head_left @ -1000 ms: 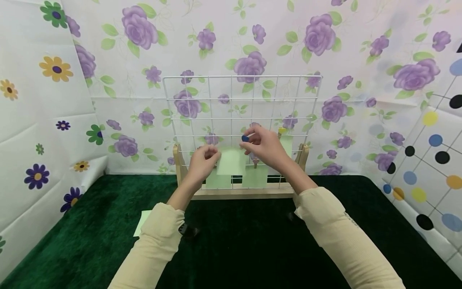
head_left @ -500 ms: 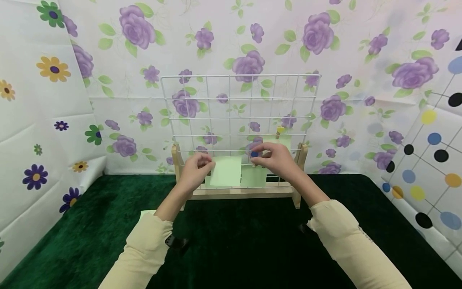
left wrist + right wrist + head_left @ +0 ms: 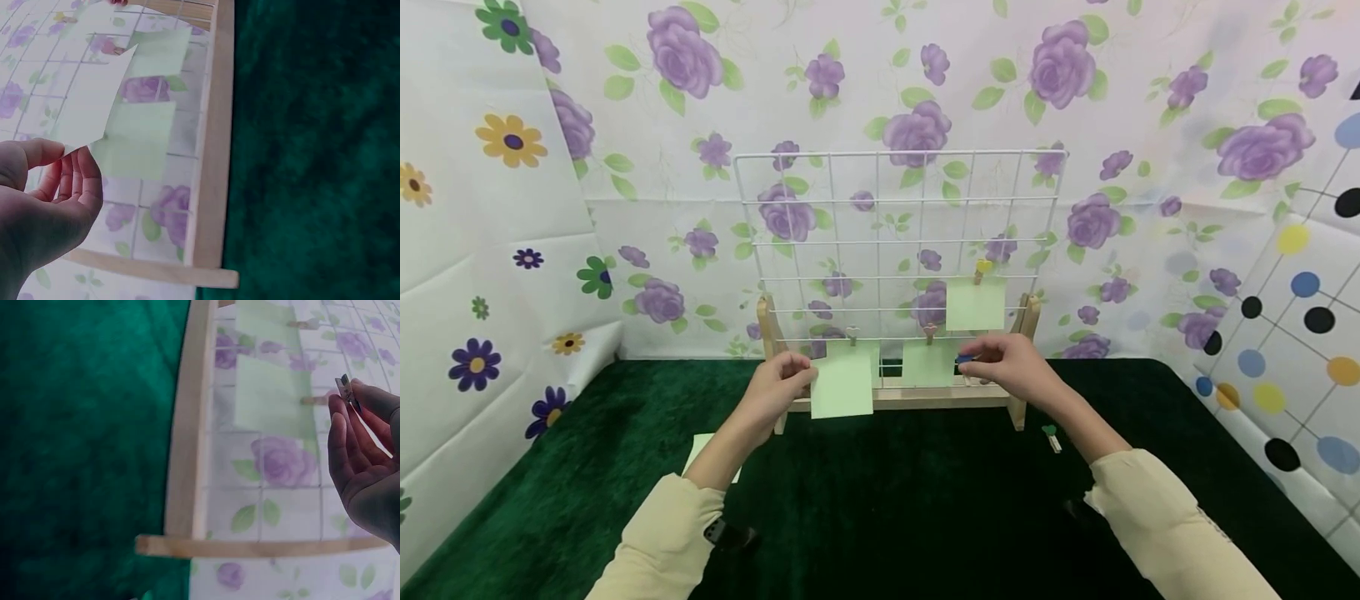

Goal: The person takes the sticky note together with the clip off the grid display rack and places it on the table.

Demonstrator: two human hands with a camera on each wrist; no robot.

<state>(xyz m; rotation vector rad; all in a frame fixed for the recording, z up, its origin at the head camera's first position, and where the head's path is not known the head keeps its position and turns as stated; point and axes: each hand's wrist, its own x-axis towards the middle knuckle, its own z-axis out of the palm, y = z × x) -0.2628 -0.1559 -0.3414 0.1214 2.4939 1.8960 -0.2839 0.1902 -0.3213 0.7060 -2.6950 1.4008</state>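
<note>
My left hand (image 3: 767, 393) pinches a pale green paper square (image 3: 842, 385) by its left edge, in front of the white wire grid (image 3: 877, 201). In the left wrist view the thumb lies over the paper's corner. My right hand (image 3: 1011, 367) pinches a small clothespin with a blue top (image 3: 964, 360) at the grid's lower right; its split wooden end (image 3: 344, 389) points out past the fingertips in the right wrist view. Green notes hang clipped on the grid: one (image 3: 976, 305) under a yellow-topped clothespin (image 3: 982, 267), one (image 3: 925, 365) under a pink one, and one (image 3: 876, 357) partly hidden behind the held paper.
The grid stands in a wooden base (image 3: 917, 399) on a dark green cloth (image 3: 887, 500). A green-topped clothespin (image 3: 1052, 438) lies on the cloth at right. More green paper (image 3: 700, 448) lies at left, partly under the left forearm. Flowered sheeting (image 3: 880, 75) rises behind.
Both hands have come down and apart: the left with the paper to the left, the right with the blue clothespin to the right. The green clothespin on the cloth has come into view.
</note>
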